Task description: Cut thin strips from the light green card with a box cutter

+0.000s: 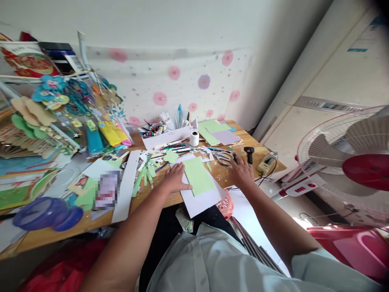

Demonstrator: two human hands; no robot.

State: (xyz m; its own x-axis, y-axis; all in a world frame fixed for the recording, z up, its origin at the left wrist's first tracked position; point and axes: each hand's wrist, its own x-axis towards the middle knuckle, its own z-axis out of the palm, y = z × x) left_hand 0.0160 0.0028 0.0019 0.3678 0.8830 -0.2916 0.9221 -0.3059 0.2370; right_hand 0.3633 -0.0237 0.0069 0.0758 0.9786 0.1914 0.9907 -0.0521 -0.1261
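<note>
My left hand [174, 178] lies flat on a white sheet of paper [194, 206] at the table's front edge, thumb spread out. Its thumb reaches the near left edge of a light green paper sheet [199, 176], which rests on the white one. Over on the right, my right hand [241, 172] is at the tabletop with its fingers bent around a small dark object [235, 157], whose kind I cannot make out. Metal-handled scissors [223, 157] lie just left of those fingers. A black tool [249, 153] stands just beyond the hand.
Green paper strips [147, 172] and scraps litter the wooden table [179, 198]. Behind them are a white thread spool [194, 138], a pen box [170, 138] and coloured sheets [226, 137]. A power strip [267, 163] sits right, near a fan [340, 150]. Hanging crafts [50, 89] crowd the left.
</note>
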